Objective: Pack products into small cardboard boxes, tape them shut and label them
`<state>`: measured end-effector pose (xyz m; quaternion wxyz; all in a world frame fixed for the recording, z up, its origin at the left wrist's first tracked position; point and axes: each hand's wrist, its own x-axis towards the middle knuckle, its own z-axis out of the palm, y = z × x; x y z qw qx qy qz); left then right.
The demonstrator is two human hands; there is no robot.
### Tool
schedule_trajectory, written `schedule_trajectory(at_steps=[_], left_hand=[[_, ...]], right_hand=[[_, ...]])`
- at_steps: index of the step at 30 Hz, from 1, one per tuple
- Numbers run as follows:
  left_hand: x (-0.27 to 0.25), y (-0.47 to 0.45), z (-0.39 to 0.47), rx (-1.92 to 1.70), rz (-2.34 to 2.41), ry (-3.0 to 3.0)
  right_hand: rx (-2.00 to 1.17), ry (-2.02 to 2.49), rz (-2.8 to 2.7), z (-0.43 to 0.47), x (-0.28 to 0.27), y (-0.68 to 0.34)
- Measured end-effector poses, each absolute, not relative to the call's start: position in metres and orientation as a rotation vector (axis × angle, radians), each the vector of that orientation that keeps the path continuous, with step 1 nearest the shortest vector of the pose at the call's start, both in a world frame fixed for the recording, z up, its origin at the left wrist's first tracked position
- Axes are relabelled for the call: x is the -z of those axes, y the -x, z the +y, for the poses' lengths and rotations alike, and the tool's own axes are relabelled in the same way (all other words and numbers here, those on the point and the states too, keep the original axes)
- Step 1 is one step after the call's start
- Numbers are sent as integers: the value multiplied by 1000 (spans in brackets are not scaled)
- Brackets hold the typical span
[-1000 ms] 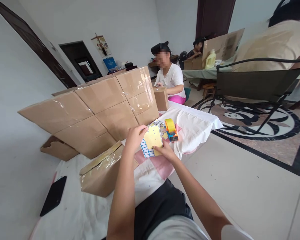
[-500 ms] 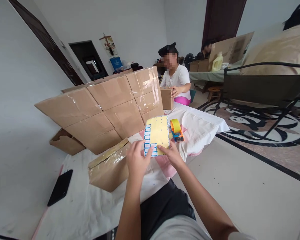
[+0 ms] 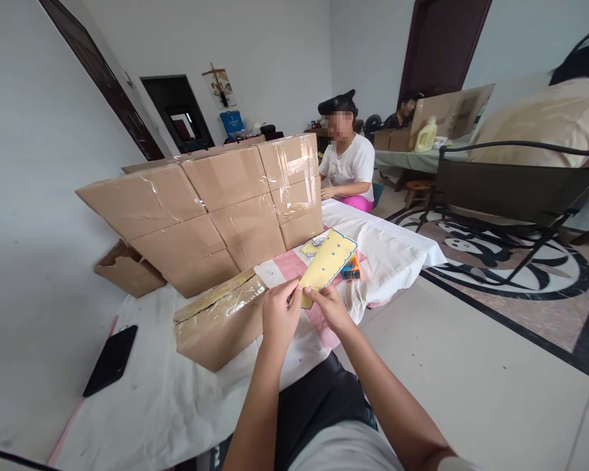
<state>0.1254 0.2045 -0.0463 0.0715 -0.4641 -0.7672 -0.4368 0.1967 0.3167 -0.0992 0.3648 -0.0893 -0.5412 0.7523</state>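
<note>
Both my hands pinch the near end of a yellow paper cutout [image 3: 331, 258] with a blue outline and small blue marks. My left hand [image 3: 281, 307] grips its left corner, and my right hand [image 3: 330, 306] holds the lower right part with the thumb on top. The sheet is bent over on itself along a slanting line. Behind it, partly hidden, an orange and blue tape dispenser [image 3: 352, 269] stands on the cloth. A taped cardboard box [image 3: 220, 330] lies just left of my left hand.
Stacked taped cardboard boxes [image 3: 245, 226] form a wall ahead on the cloth-covered table [image 3: 157, 386]. A black phone [image 3: 112, 360] lies at left, near an open carton [image 3: 130, 271]. Across the table sits a person in white [image 3: 351, 163]. A dark folding chair [image 3: 510, 180] stands at right.
The yellow cutout has gone from flat to bent over, hiding its blue-outlined boxes. My left hand has shifted slightly right. The person opposite has drawn the small box behind the stack.
</note>
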Motion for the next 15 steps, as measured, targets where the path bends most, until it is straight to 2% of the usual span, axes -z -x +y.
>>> schedule_trajectory(at_steps=[15], left_hand=[[47, -112, 195, 1290, -2248, 1360]], right_hand=[[-1857, 245, -1406, 310, 104, -195]])
